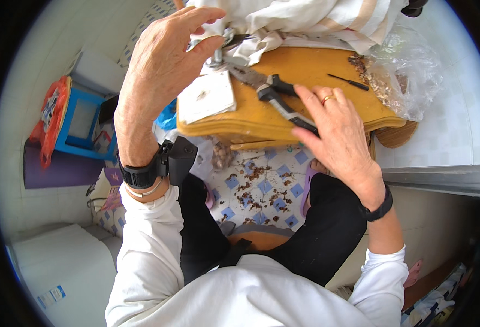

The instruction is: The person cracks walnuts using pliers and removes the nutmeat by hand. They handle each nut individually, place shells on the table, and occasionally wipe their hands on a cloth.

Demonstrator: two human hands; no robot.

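My right hand (pixel 338 131) is at the handles of a pair of pliers (pixel 278 96), fingers at one black-and-grey grip and thumb at the other. The handles are spread, and the metal jaws point up and left over a yellow wooden tabletop (pixel 309 65). My left hand (pixel 162 61) is raised at the table's left side, thumb apart from the curved fingers, with nothing visible between them. Just beyond its thumb is a shiny metal object (pixel 217 59), partly hidden. Folded white paper (pixel 207 96) with a brown smudge lies below it.
A small black screwdriver (pixel 348 81) lies near brown shell fragments (pixel 377 86) and a clear plastic bag (pixel 411 73). Striped white cloth (pixel 305 18) covers the far side. Brown debris (pixel 254 171) litters the tiled floor beside a bag of round brown items (pixel 222 154). A blue frame (pixel 70 135) stands left.
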